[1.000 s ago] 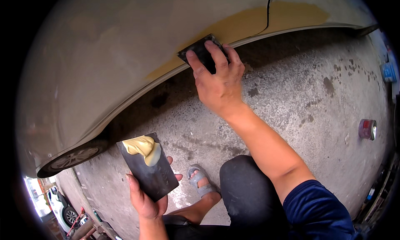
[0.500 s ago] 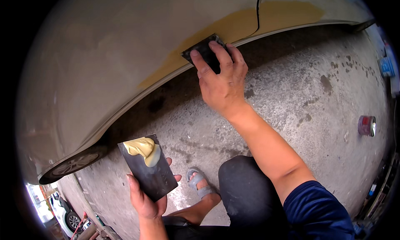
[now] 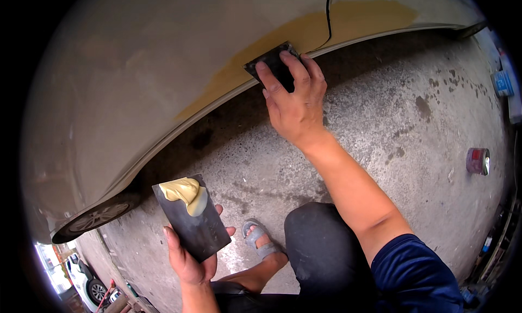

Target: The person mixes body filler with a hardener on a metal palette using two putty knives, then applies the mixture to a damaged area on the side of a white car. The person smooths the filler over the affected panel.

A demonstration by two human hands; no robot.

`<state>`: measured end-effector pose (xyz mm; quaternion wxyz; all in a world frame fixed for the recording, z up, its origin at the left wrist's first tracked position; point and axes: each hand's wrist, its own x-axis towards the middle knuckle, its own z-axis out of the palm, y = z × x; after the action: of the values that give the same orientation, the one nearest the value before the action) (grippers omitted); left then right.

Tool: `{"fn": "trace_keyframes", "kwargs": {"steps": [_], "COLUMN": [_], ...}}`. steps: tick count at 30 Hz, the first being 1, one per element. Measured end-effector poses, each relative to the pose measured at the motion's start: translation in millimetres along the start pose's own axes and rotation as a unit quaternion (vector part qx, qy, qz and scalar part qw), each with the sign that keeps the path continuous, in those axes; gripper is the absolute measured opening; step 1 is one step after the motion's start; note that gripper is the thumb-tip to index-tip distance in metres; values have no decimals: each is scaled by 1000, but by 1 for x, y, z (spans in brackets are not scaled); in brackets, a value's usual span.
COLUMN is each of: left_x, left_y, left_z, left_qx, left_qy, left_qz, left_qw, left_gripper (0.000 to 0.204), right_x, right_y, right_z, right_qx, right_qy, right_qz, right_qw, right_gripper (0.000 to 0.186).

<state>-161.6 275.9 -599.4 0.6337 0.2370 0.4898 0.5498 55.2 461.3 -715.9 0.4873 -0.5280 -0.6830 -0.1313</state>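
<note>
My right hand (image 3: 296, 93) presses a dark, thin spreader (image 3: 275, 68) against the lower side of a car (image 3: 136, 57), fingers spread over its face. Beneath the spreader's edge runs a long smear of yellow-tan body filler (image 3: 228, 71), which continues past a dark door gap to the right. Lower left, my left hand (image 3: 190, 261) grips a dark rectangular plate (image 3: 196, 226) from below, thumb on one side and fingertips on the other. A thick dollop of creamy yellow filler (image 3: 182, 191) lies on the plate's far end.
A car wheel (image 3: 98, 218) stands at the left under the body. On the stained concrete floor (image 3: 380, 144) sits a dark red can (image 3: 478, 161) at right. A blue container (image 3: 502, 83) is farther back. My knee (image 3: 326, 248) and sandalled foot (image 3: 258, 237) are below.
My right hand and its spreader have slid slightly to the right along the car's lower panel. My left hand holds the plate almost unmoved. The whole view has shifted a little.
</note>
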Motion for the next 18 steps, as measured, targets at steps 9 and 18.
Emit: {"fn": "trace_keyframes", "kwargs": {"steps": [9,18], "left_x": [-4,-4], "left_y": [-2,-3], "left_z": [1,2], "left_qx": [-16,-6], "left_qy": [-9,-8], "left_qz": [-3,-4], "left_qw": [1000,1000], "left_gripper": [71,71], "right_x": [10,-20], "right_y": [-16,-17], "right_z": [-22,11], "right_qx": [20,6], "right_qy": [-6,-14], "right_qz": [16,20], "right_qw": [1000,1000], "right_gripper": [58,56]}}
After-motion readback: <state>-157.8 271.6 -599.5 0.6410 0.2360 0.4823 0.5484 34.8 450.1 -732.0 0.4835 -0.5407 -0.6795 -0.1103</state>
